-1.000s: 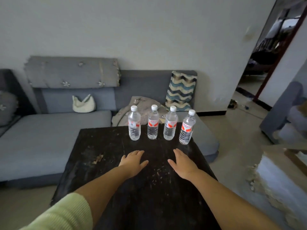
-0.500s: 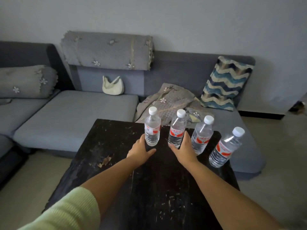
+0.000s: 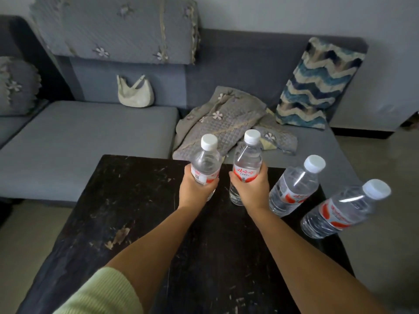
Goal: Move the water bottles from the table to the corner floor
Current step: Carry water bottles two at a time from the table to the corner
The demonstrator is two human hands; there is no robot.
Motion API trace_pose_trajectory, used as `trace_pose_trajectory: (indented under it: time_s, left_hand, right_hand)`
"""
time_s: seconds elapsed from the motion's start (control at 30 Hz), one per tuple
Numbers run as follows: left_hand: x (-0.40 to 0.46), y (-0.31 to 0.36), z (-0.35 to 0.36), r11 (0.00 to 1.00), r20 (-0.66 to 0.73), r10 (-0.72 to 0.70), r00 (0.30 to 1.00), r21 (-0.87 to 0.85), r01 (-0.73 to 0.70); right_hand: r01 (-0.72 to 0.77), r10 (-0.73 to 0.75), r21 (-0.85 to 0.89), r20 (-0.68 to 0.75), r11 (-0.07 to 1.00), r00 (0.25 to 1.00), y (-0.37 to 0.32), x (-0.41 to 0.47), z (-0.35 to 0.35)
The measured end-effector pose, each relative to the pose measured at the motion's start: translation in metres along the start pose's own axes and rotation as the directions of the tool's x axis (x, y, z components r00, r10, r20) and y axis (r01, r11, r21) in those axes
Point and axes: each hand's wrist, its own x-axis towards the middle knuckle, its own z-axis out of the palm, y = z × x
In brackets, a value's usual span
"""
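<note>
Several clear water bottles with white caps and red labels stand along the far edge of a scuffed black table [image 3: 140, 223]. My left hand [image 3: 196, 189] grips the leftmost bottle [image 3: 206, 159] around its label. My right hand [image 3: 251, 189] grips the second bottle [image 3: 248, 159] the same way. Both held bottles are upright. To the right stand a third bottle [image 3: 294, 186] and a fourth bottle [image 3: 347, 209], untouched, near the table's right corner.
A grey sectional sofa [image 3: 79, 137] wraps behind and left of the table. On it lie a white handbag [image 3: 135, 94], a crumpled grey floral cover [image 3: 224, 123] and a blue zigzag cushion [image 3: 317, 85]. Pale floor [image 3: 385, 177] shows at the right and lower left.
Both hands reached forward from the table top and closed round the two left bottles. The view has tilted down and moved closer to the table.
</note>
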Motion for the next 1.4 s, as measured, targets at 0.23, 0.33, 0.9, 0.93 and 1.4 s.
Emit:
trace_pose_trajectory:
  time_s: [0.23,0.33,0.9,0.93,1.4]
  left_hand:
    - [-0.019,-0.001,-0.019,1.0,0.046,0.004,0.999,-0.01,-0.004]
    - [-0.042,-0.007,-0.025,1.0,0.079,-0.009,0.997,0.0,0.009]
    - [-0.163,-0.04,-0.078,0.988,0.365,-0.062,0.929,0.153,0.006]
    - [-0.165,-0.041,-0.083,0.986,0.403,-0.067,0.913,0.166,-0.001]
    - [-0.215,-0.061,-0.132,0.931,0.66,-0.04,0.75,0.297,-0.211]
  right_hand:
    - [0.008,-0.006,-0.018,0.114,1.0,0.994,0.0,-0.012,-0.016]
    - [-0.006,0.01,-0.03,0.14,1.0,0.99,-0.001,-0.028,-0.027]
    - [-0.117,0.12,-0.06,0.054,0.991,0.991,-0.005,-0.186,-0.08]
    - [-0.126,0.127,-0.06,0.022,0.99,0.992,-0.006,-0.198,-0.083]
    - [-0.31,0.29,-0.072,-0.212,0.948,0.933,-0.017,-0.338,-0.103]
